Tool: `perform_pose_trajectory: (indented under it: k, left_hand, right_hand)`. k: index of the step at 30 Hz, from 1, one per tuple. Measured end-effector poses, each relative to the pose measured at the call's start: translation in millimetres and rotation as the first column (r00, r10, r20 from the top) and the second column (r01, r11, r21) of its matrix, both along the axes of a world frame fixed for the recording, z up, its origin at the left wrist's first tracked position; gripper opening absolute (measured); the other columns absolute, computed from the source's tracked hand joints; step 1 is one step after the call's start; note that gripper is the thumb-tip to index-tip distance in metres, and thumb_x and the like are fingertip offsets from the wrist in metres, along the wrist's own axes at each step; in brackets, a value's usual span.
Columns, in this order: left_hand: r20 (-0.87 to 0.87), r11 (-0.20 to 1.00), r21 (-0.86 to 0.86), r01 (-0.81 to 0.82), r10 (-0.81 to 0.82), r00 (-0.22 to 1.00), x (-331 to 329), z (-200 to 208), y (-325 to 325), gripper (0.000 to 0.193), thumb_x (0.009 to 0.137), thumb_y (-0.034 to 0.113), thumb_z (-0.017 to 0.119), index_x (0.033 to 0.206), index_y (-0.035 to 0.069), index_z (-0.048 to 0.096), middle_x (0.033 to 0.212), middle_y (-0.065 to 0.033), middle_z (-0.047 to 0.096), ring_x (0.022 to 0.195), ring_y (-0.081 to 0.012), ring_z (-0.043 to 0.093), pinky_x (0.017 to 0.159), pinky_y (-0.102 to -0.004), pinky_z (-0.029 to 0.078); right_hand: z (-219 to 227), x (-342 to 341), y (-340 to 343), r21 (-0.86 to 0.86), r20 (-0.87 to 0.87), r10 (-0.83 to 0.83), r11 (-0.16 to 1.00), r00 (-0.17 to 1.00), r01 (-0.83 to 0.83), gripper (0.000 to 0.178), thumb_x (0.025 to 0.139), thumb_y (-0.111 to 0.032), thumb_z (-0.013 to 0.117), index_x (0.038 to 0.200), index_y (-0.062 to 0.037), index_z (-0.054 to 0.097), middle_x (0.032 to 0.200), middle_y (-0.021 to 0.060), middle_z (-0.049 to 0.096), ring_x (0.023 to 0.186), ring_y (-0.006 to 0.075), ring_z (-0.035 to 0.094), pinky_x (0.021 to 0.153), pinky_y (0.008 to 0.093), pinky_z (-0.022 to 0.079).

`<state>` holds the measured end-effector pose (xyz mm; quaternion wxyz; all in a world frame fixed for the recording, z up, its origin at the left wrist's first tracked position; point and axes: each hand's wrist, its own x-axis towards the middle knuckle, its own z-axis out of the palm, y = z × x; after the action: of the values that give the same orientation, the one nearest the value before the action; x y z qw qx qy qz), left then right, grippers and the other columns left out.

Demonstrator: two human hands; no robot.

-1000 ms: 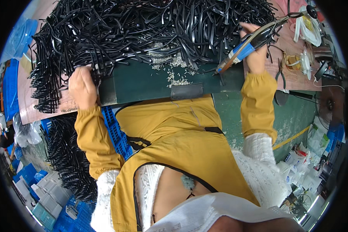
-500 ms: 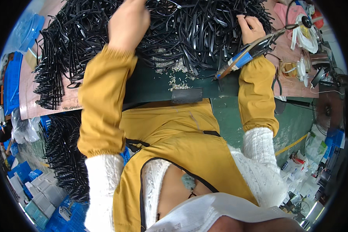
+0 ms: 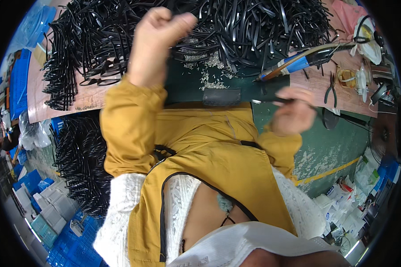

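My left hand (image 3: 153, 42), blurred, is raised over a heap of black eyeglass temples (image 3: 249, 26). Its fingers are curled, and whatever they hold cannot be made out. At the table's front edge, my right hand (image 3: 294, 113) is closed on a thin black strip (image 3: 274, 100) with a bright tip, pointing left; blur hides its exact kind. Just above that hand hangs an electric screwdriver (image 3: 294, 64) with a blue and black body. Many small metal screws or pins (image 3: 211, 75) lie scattered on the dark mat (image 3: 176, 89), behind a dark flat block (image 3: 222, 96).
Black eyeglass frames (image 3: 100, 80) lie at the left of the table. Pliers (image 3: 330, 89) and a yellowish round container (image 3: 346, 76) sit to the right. Below the table's left side hangs another dense black bundle (image 3: 80, 164). Blue crates (image 3: 78, 249) stand on the floor.
My right hand has come down from the heap to the table's front edge, bringing the black strip. My left hand has moved lower and rightward. The screwdriver now hangs free of my right arm.
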<state>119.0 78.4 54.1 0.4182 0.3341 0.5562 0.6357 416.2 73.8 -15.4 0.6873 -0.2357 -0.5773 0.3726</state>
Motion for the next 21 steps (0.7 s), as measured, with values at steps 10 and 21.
perform_pose_trajectory:
  k: [10,21]
  left_hand:
    - [0.576,0.929,0.327,0.175,-0.343,0.742,70.6,-63.4,-52.1,0.061,0.095,0.003,0.053,0.152,-0.006,0.033,0.089,-0.0068,0.054,0.089,-0.0214,0.06,0.105,-0.0422,0.05]
    - [-0.066,0.923,0.355,0.149,-0.135,0.989,75.5,-146.2,-148.6,0.072,0.091,-0.011,0.069,0.148,0.004,0.028,0.128,-0.0176,0.062,0.134,-0.0343,0.057,0.106,-0.0406,0.049]
  right_hand:
    - [-12.0,-45.7,-25.1,-0.397,0.231,0.207,0.912,0.951,-0.102,0.009,0.099,0.003,0.059,0.101,0.0078,0.066,0.108,0.0136,0.064,0.087,0.0174,0.067,0.07,0.0261,0.056]
    - [-36.2,-64.4,-25.9,-0.577,0.337,0.344,0.811,0.876,-0.097,0.011,0.096,0.003,0.068,0.107,0.005,0.067,0.098,0.0084,0.071,0.083,0.011,0.068,0.074,0.0241,0.058]
